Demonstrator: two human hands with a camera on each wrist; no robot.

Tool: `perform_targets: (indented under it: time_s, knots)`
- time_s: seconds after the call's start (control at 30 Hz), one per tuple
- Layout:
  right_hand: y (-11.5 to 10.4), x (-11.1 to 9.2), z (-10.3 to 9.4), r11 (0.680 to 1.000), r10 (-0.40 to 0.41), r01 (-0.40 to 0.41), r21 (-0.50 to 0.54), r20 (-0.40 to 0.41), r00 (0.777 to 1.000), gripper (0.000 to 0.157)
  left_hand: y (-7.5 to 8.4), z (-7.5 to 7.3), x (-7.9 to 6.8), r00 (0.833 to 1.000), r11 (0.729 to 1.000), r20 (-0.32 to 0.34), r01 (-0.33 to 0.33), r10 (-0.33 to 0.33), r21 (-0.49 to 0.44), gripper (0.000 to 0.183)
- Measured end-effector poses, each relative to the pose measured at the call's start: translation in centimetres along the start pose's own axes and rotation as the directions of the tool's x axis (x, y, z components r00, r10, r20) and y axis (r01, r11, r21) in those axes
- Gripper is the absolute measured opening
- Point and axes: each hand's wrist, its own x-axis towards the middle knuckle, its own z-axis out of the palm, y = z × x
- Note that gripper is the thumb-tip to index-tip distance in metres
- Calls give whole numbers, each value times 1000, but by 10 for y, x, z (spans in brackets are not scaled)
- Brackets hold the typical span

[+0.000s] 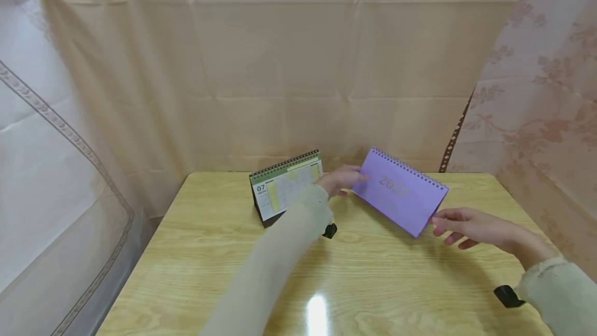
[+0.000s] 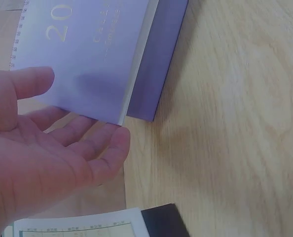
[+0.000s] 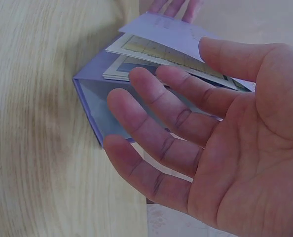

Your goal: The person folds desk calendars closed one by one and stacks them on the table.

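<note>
A purple desk calendar [image 1: 396, 193] with gold "2027" on its cover and a spiral along its top edge stands tilted on the table's right half. My left hand [image 1: 344, 179] holds its left edge, thumb in front of the cover and fingers partly hidden behind it. At the lower right corner is my right hand [image 1: 471, 229], its fingers loosely bent and spread. In the right wrist view, the right thumb [image 3: 235, 59] lies by the cover, which stands a little apart from the pages [image 3: 161, 57]. Left of it, a green-and-white desk calendar [image 1: 284, 185] stands open at "07", partly hidden by my left forearm.
Both calendars stand towards the back of the light wooden table [image 1: 196, 253]. A beige cloth [image 1: 280, 66] hangs behind it, with patterned cloth [image 1: 550, 92] on the right and whitish cloth [image 1: 56, 196] on the left. Black straps' ends [image 1: 508, 296] stick out at the wrists.
</note>
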Motion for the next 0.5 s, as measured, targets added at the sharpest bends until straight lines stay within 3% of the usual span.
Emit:
perform_targets:
  time_s: [0.23, 0.5]
  knots:
    - [5, 3, 0, 1000, -14, 15, -20, 26, 1000, 60, -2, 5, 4, 999, 998, -37, -7, 5, -55, 52]
    - [8, 5, -2, 999, 11, -12, -40, -19, 1000, 63, -5, 6, 7, 999, 996, -31, -20, 17, -88, 56]
